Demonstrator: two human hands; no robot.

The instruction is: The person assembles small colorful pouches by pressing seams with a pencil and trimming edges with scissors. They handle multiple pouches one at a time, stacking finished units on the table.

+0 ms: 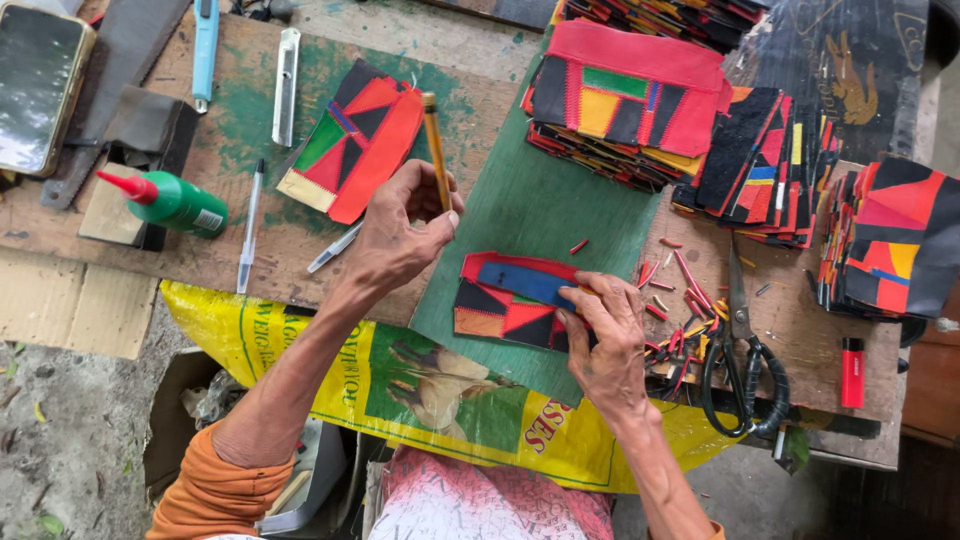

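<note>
While your left hand is closed round a slim yellow-brown pencil-like tool, held upright w/ its tip up, your right hand presses flat, fingers spread, on the small patchwork fabric pouch in red, black, blue & orange. That pouch lies on the green mat, mid-bench. Black-handled scissors sit just right of that hand, among red fabric trimmings; a green glue bottle w/ red nozzle is well left.
</note>
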